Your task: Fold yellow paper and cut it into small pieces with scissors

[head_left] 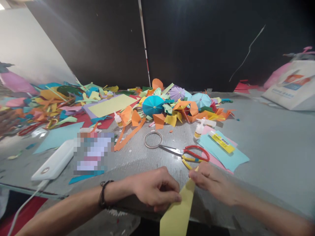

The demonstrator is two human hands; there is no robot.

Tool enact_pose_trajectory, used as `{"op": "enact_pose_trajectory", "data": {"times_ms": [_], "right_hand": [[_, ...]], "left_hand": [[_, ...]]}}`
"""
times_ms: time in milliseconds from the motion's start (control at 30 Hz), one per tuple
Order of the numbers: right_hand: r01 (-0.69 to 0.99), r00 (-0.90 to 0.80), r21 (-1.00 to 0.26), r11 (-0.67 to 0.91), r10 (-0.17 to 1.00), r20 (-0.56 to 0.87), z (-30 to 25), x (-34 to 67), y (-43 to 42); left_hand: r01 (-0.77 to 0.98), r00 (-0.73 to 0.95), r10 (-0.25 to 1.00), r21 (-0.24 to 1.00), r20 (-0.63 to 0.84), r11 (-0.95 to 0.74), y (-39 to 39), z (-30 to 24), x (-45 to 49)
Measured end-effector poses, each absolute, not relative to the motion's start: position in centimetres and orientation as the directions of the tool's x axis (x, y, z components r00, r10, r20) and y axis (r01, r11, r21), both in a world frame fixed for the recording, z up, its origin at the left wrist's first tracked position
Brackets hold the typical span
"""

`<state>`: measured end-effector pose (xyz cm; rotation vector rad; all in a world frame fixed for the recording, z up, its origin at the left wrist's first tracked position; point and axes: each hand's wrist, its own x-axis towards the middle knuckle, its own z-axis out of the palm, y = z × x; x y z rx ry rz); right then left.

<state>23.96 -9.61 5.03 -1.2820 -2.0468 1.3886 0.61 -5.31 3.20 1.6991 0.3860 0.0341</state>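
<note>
A strip of yellow paper slants across the table's front edge, its lower end running out of the picture. My left hand, below a dark bracelet, pinches the paper's left edge between thumb and curled fingers. At the paper's narrow upper tip, my right hand closes on it. Just beyond the right hand lie scissors with red and yellow handles. Their blade tips touch a roll of tape.
Coloured paper scraps and folded paper umbrellas pile up along the back. Left of me lie a white power bank with a cable and a blurred-out object. At right, a yellow glue tube rests on blue paper near a small bottle.
</note>
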Motion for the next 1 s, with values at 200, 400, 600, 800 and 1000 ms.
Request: {"op": "enact_pose_trajectory", "data": {"times_ms": [200, 400, 600, 800, 1000], "right_hand": [[0.528, -0.544, -0.838, 0.139, 0.813, -0.208, 4.8, 23.8, -9.6], [0.492, -0.603, -0.854, 0.168, 0.773, -0.195, 3.7, 24.0, -9.6], [0.424, -0.645, -0.89, 0.17, 0.746, -0.164, 3.3, 24.0, -9.8], [0.397, -0.658, -0.909, 0.125, 0.73, -0.187, 3.6, 23.8, -9.9], [0.431, -0.627, -0.893, 0.133, 0.755, -0.191, 3.8, 23.9, -10.1]], "left_hand": [[0.217, 0.947, 0.27, 0.966, -0.173, -0.143, -5.3, 3.3, 0.6], [0.21, 0.947, 0.28, 0.962, -0.157, -0.174, -5.3, 2.9, 0.6], [0.199, 0.953, 0.259, 0.968, -0.156, -0.152, -5.3, 2.8, 0.6], [0.219, 0.949, 0.263, 0.962, -0.172, -0.162, -5.3, 2.7, 0.7], [0.312, 0.919, 0.274, 0.947, -0.283, -0.071, -5.3, 3.1, 0.9]]}}
